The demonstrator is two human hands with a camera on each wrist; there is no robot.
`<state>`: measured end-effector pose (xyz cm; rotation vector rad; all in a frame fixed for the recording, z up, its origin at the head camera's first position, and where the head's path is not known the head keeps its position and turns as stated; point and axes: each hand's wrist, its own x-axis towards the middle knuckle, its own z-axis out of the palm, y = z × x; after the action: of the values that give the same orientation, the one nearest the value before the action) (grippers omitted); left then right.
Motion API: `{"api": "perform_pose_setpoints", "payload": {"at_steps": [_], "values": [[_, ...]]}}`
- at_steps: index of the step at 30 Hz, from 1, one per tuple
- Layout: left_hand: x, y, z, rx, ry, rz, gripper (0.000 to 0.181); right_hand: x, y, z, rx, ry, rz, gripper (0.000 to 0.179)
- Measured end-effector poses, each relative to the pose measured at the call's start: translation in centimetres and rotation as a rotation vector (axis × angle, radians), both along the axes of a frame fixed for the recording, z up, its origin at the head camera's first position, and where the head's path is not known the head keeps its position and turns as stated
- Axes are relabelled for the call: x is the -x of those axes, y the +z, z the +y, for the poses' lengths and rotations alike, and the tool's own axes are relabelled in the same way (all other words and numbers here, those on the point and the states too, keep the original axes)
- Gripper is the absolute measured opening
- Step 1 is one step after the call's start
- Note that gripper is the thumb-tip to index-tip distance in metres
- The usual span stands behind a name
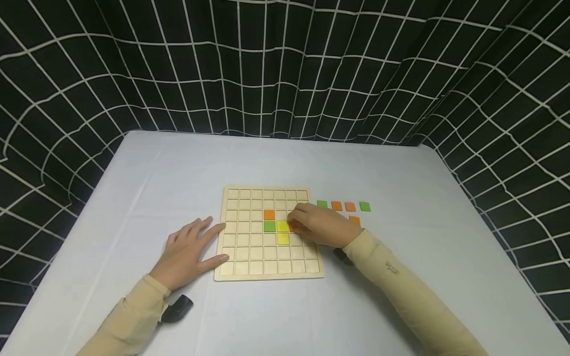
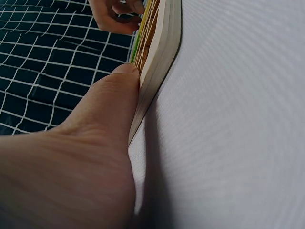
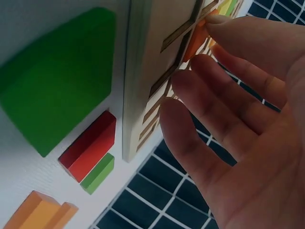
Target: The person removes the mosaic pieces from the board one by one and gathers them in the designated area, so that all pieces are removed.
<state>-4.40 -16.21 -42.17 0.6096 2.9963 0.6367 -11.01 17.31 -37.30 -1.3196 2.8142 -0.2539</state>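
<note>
A square wooden grid board (image 1: 240, 253) lies on the white table. Near its middle sit an orange tile (image 1: 269, 215), a green tile (image 1: 269, 226) and two yellow tiles, one (image 1: 282, 226) above the other (image 1: 283, 239). My right hand (image 1: 322, 225) is over the board's right side, thumb and fingertips at another orange tile (image 3: 194, 42) in the grid, pinching it; the hand partly hides that tile in the head view. My left hand (image 1: 184, 254) rests along the board's left edge, fingers spread, with thumb (image 2: 112, 95) and forefinger touching the rim.
Right of the board lie several loose tiles: green (image 1: 322, 203), orange (image 1: 336, 205), reddish-orange (image 1: 350, 206), green (image 1: 365, 206), and another orange (image 1: 355, 220) partly behind the right wrist. Black cloth with a white grid (image 1: 267, 69) surrounds the table (image 1: 178, 163).
</note>
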Motion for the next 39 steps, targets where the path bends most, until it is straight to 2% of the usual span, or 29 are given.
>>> {"api": "perform_pose_setpoints", "payload": {"at_steps": [12,21,25,39], "values": [[-0.16,-0.07,-0.03,-0.001,0.004,-0.005,0.072,-0.39,0.04,-0.28,-0.006,0.017,0.044,0.014],[-0.13,-0.17,0.02,-0.002,0.006,-0.012,0.072,-0.55,0.44,0.01,-0.036,0.038,-0.066,0.027],[-0.20,-0.11,0.01,-0.004,0.007,-0.013,0.072,-0.53,0.39,0.21,-0.024,0.052,-0.087,0.029],[-0.21,0.22,0.12,-0.006,0.006,-0.008,0.072,-0.47,0.63,0.34,0.041,0.048,-0.050,0.016]]}}
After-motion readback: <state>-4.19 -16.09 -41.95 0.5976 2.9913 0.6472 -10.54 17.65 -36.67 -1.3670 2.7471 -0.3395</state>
